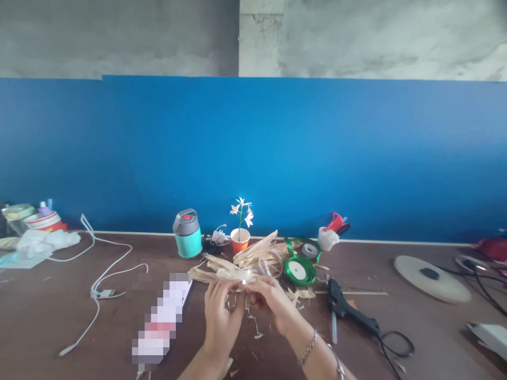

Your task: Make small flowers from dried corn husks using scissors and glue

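Note:
My left hand (224, 306) and my right hand (273, 303) meet at the middle of the table. Both are closed, fingertips pinching a small pale piece of corn husk (246, 276) between them. Its exact shape is partly hidden by the fingers. Just beyond lies a pile of dried corn husks (259, 248), with small scraps scattered below and beside it. Behind the pile, a paper cup (240, 245) holds a green stem with white flowers (242, 207). To the right of the husks is a spool of green ribbon (300, 271).
A hot glue gun (348, 307) with its cord lies at the right, near a round lid (431, 279). A turquoise flask (188, 237) stands at the back left. A phone-like slab, blurred out (162, 322), and white cables (95, 287) lie left.

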Available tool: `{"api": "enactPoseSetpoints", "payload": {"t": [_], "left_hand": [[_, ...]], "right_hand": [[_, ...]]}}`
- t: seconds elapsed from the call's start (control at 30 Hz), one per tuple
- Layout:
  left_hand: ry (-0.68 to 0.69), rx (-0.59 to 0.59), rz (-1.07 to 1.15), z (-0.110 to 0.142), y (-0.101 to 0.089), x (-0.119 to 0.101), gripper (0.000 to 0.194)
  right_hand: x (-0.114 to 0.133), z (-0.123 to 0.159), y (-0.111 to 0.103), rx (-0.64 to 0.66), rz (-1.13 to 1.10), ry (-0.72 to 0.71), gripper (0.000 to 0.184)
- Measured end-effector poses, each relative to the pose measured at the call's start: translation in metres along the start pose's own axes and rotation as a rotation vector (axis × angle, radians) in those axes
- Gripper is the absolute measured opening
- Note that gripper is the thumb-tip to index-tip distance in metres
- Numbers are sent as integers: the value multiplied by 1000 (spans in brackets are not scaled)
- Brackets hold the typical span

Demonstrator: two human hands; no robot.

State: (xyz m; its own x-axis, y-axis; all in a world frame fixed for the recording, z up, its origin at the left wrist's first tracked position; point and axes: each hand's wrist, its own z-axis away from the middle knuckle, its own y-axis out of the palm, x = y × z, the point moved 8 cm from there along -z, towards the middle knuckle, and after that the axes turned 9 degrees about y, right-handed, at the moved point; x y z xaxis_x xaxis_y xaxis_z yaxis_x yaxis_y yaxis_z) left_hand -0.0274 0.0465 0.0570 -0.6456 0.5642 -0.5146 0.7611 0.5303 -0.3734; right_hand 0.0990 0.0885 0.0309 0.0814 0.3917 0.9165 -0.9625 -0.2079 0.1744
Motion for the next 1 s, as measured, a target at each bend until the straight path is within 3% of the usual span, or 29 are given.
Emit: {"api": "enactPoseSetpoints", "payload": {"t": [0.13, 0.27, 0.43, 0.6, 0.73, 0.83, 1.0], "left_hand": [[-2, -57, -2, 0, -3, 2, 18], [60, -58, 12, -1, -4, -2, 8], [85, -55, 14, -3, -6, -7, 9], [28, -52, 53, -2, -4, -2, 11], [-58, -72, 115, 0, -3, 9, 12], [-153, -120, 182, 2, -4, 19, 14], [-373, -136, 392, 10, 7, 37, 20]], "right_hand": [[0, 1, 1, 7, 6, 19, 11], [-1, 1, 3, 40, 19, 42, 12], [-5, -2, 1, 38, -1, 54, 14], [-5, -2, 1, 16, 12, 59, 14], [0, -1, -4, -30, 46, 70, 25], [15, 0, -28, -77, 169, 4, 37], [49, 17, -116, -394, 642, -156, 27]]}}
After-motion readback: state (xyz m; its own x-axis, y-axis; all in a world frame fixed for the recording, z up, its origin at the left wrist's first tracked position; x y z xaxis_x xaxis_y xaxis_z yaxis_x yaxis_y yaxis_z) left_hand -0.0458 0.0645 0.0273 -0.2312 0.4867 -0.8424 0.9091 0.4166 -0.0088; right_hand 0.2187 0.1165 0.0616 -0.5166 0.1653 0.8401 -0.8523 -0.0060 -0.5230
